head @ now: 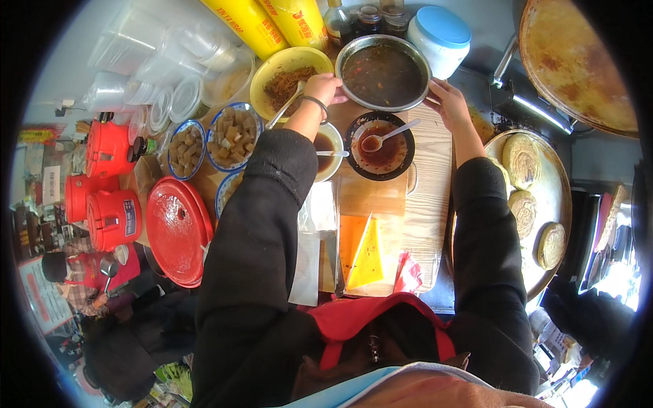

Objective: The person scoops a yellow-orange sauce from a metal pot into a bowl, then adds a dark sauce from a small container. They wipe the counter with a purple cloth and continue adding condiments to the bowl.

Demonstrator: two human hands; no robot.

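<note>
Both hands grip a round metal basin (pixel 385 71) of dark broth by its rim. My left hand (pixel 326 92) is at its left side, beside a yellow bowl (pixel 258 84) of brown shreds with a metal spoon (pixel 285 104). My right hand (pixel 446 101) holds the right side, its fingers at the rim. Just below the basin stands a black bowl (pixel 380 166) of red sauce with a white spoon (pixel 403 130). Partly behind my left sleeve, a pale bowl (pixel 334 171) contains brown liquid and another spoon.
Bowls of brown jelly-like cubes (pixel 232 137), a red lid (pixel 176 229) and red containers (pixel 115 219) stand left. Flatbreads (pixel 521 160) lie on a round metal pan (pixel 533 288) at right. A blue-lidded jar (pixel 441 38) and bottles stand behind. A person (pixel 79 275) is at far left.
</note>
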